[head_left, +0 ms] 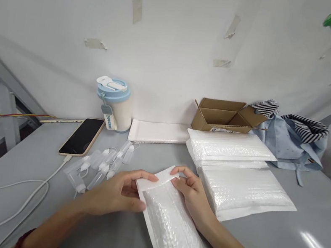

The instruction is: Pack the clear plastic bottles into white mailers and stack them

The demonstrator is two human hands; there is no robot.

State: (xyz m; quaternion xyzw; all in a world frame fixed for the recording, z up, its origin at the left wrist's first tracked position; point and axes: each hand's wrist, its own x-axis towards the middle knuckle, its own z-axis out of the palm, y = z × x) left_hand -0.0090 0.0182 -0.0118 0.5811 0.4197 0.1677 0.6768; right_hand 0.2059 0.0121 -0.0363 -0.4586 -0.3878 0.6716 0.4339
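A white bubble mailer slants up from the bottom edge of the head view, its flap end between my two hands. My right hand pinches the flap's right corner between thumb and fingers. On the other side, my left hand holds the left edge, index finger over the flap and thumb lower down by the edge. Whatever the mailer contains is hidden. Left of my left hand lies a loose group of small clear plastic squeeze bottles with white caps.
Stacked bubble mailers lie at right, before an open cardboard box and a blue cloth bag. Flat white mailers rest along the wall beside a lidded cup. A phone with a charging cable occupies the left.
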